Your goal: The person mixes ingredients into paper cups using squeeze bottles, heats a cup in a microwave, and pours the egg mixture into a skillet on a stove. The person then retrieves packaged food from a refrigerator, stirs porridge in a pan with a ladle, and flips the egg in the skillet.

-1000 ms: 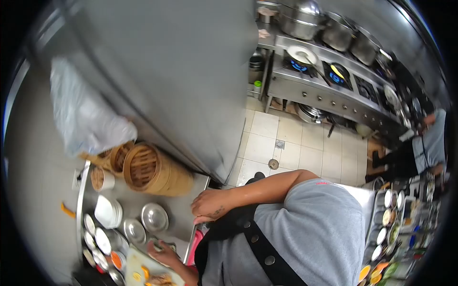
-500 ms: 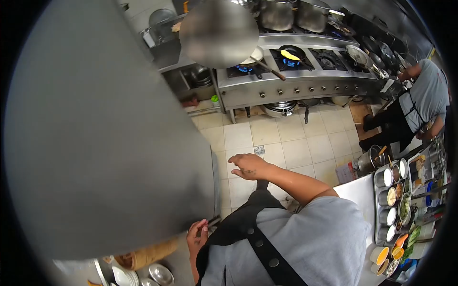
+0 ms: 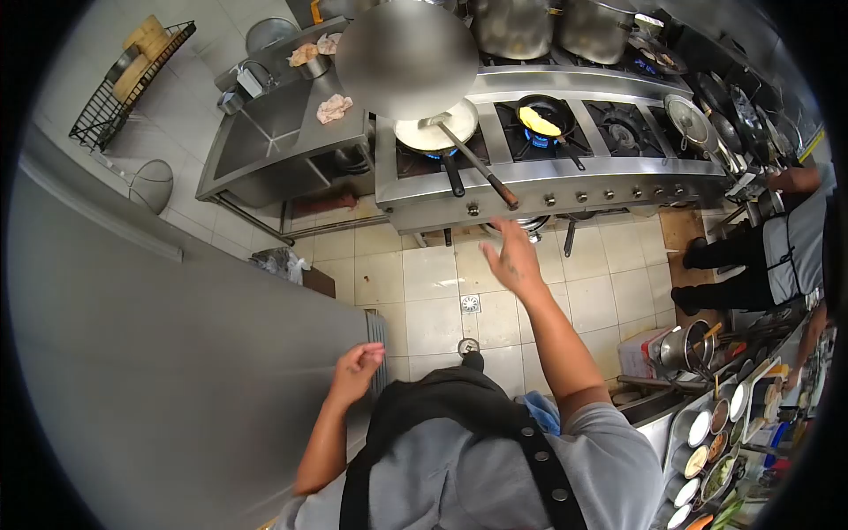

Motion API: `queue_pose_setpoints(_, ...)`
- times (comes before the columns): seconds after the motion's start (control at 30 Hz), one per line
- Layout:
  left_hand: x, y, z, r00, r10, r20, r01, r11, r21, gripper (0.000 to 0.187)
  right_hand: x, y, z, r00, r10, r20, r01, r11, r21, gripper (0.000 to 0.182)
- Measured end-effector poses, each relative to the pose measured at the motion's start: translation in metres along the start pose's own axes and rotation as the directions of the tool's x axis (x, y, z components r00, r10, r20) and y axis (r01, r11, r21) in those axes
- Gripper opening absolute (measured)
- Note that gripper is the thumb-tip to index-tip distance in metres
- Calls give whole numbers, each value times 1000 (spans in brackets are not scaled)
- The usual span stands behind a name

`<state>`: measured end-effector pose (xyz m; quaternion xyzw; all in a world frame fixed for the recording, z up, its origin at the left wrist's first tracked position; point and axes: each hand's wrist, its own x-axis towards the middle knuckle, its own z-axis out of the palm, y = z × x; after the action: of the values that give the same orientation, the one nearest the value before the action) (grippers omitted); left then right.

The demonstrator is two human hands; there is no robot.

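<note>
My right hand (image 3: 512, 256) reaches toward the stove, its fingers apart and holding nothing, just below the dark tip of a long-handled spatula (image 3: 477, 163). That spatula rests across a pan of white food (image 3: 437, 132) on a lit burner. Beside it, a black pan (image 3: 545, 119) holds a folded yellow omelette (image 3: 539, 122) over a blue flame. My left hand (image 3: 358, 364) is beside the large grey metal surface, its fingers curled together; whether anything is between them is too small to tell.
A steel sink counter (image 3: 265, 132) with a pinkish cloth (image 3: 334, 109) stands at the left. Large pots (image 3: 514, 31) are at the back. A co-worker (image 3: 786, 256) stands at the right, near a tray of ingredient containers (image 3: 698, 428). A floor drain (image 3: 470, 304) lies ahead.
The view has shifted toward the stove, revealing the sink and wall rack. My right hand has stretched forward toward the stove. My left hand has come forward beside the grey surface.
</note>
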<state>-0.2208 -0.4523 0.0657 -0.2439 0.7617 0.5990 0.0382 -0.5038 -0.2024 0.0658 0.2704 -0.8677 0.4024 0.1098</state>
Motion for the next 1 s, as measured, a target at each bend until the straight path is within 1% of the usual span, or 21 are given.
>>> queue_pose_setpoints(0.03,23,-2,8,998,0,64,5,997,-75,29,19,7,0,999,15,-48,-18,998,-57,51)
queue_pose_setpoints(0.07,46,-2,16,992,8,128,11,989,-150,29,37,14,3,998,39,-52,-45,992,-116,53)
queue_pose_setpoints(0.13,86,5,35,983,43,181,-7,980,-197,28,72,31,16,994,81,-67,-95,968,-232,58)
queue_pose_setpoints(0.2,130,12,53,974,68,215,-19,975,-223,28,102,53,36,983,182,28,-159,916,-369,61)
queue_pose_setpoints(0.27,180,14,71,970,77,233,-22,973,-229,29,127,75,58,944,306,122,-207,839,-502,65)
queue_pose_setpoints(0.3,208,15,80,967,50,251,21,961,-275,33,137,88,70,939,311,148,-195,835,-515,64)
queue_pose_setpoints(0.33,236,21,89,971,11,240,54,964,-261,34,142,102,81,930,320,179,-184,830,-527,63)
queue_pose_setpoints(0.4,288,37,102,965,-49,259,161,888,-432,36,147,115,98,893,371,255,-179,812,-556,61)
queue_pose_setpoints(0.47,350,40,118,952,-105,287,249,813,-527,39,160,113,102,836,439,330,-178,785,-593,58)
queue_pose_setpoints(0.57,435,35,140,867,-145,477,463,588,-663,43,162,99,99,853,414,318,-191,815,-547,38)
queue_pose_setpoints(0.6,451,39,147,847,-124,516,497,529,-688,39,160,99,100,839,430,335,-209,821,-532,42)
queue_pose_setpoints(0.67,469,49,156,805,-60,591,566,378,-733,29,154,105,100,812,426,399,-294,889,-351,43)
queue_pose_setpoints(0.7,466,61,155,796,-8,605,573,331,-749,26,154,107,101,800,421,427,-341,905,-253,43)
queue_pose_setpoints(0.73,471,57,157,785,-2,620,590,308,-746,26,162,92,96,753,467,464,-446,880,-161,41)
queue_pose_setpoints(0.77,475,51,161,772,4,636,609,285,-740,25,169,75,85,700,507,503,-550,832,-73,39)
queue_pose_setpoints(0.8,472,54,163,796,-54,603,592,277,-757,20,174,69,81,636,541,550,-670,741,47,37)
queue_pose_setpoints(0.83,471,56,163,798,-48,600,589,268,-762,17,178,62,77,568,571,593,-775,615,149,35)
queue_pose_setpoints(0.87,470,59,164,842,-118,526,527,389,-756,16,180,63,75,493,584,645,-862,427,272,33)
queue_pose_setpoints(0.9,464,69,161,881,-175,441,464,508,-726,16,182,62,73,422,576,700,-904,212,371,30)
queue_pose_setpoints(0.93,460,74,158,896,-175,407,429,577,-695,17,190,55,67,378,530,759,-902,25,431,28)
queue_pose_setpoints(1.0,459,81,152,929,-158,334,344,701,-625,20,195,54,63,352,418,837,-805,-321,499,29)
